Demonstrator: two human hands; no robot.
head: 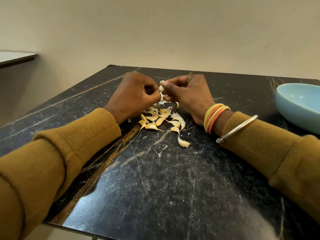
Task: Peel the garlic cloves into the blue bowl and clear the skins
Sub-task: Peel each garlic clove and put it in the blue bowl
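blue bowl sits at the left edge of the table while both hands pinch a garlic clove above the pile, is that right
Wrong side: the head view shows the blue bowl at the right edge of the table. The left hand and right hand do pinch a garlic clove above the pile.

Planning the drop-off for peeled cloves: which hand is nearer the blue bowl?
Right. The right hand, pinching a garlic clove, has the blue bowl off to its right; the left hand, pinching the same clove, lies farther left.
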